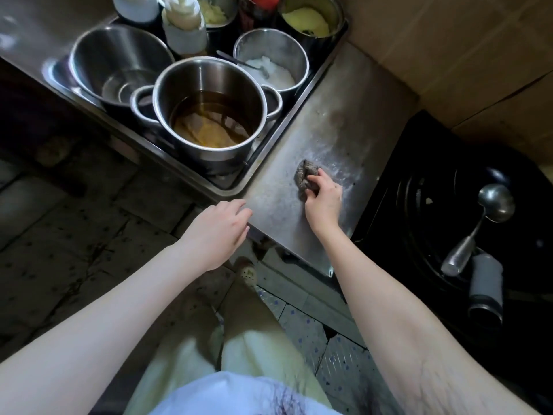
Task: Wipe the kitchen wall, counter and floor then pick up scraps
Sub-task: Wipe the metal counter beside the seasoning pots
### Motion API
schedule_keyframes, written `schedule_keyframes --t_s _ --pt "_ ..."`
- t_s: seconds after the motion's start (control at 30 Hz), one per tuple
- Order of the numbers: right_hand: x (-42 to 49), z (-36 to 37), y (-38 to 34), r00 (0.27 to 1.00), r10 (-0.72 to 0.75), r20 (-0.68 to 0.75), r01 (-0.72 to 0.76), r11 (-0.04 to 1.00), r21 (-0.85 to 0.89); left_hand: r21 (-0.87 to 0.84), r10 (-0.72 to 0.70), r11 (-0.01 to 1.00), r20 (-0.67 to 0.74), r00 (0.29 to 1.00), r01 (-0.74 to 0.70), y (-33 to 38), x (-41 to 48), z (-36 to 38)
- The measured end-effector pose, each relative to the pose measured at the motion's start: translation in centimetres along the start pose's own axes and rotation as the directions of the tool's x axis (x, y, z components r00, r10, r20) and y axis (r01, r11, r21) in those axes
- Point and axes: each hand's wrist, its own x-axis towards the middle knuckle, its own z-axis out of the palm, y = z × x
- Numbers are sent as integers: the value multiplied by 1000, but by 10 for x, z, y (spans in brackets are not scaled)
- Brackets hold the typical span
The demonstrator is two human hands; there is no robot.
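A steel counter (329, 121) runs between a recessed tray and a black stove, its surface smeared and wet. My right hand (324, 199) presses a crumpled grey-brown rag (305, 176) onto the counter near its front half, fingers closed over the rag. My left hand (217, 232) hovers at the counter's front left corner, fingers loosely spread, holding nothing. The wall (449, 40) behind the counter is beige panel. The tiled floor (74, 235) lies below on the left, dark and stained.
The recessed tray (266, 163) holds a pot of brown oil (209, 115), an empty steel bowl (119, 64), a container of white powder (270, 62) and bottles. A black wok (449, 220) with a ladle (490, 205) sits at the right.
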Motion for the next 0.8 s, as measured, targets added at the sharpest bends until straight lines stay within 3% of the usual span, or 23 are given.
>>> schedule_keyframes --t_s 0.27,0.47,0.67,0.8 --pt "-37 24 -35 961 -202 189 207 978 -7 11 -21 1000 -62 998 22 -3 -1 -18" --pt "-35 3 -15 876 -335 347 368 930 -31 32 -19 999 -75 997 21 3 19 -24" --pt "-22 -17 -14 920 -280 275 281 959 38 39 -15 999 -41 999 16 5 40 -24" --pt "-31 -32 -4 962 -160 220 165 986 -7 72 50 996 -3 999 -50 5 49 -28"
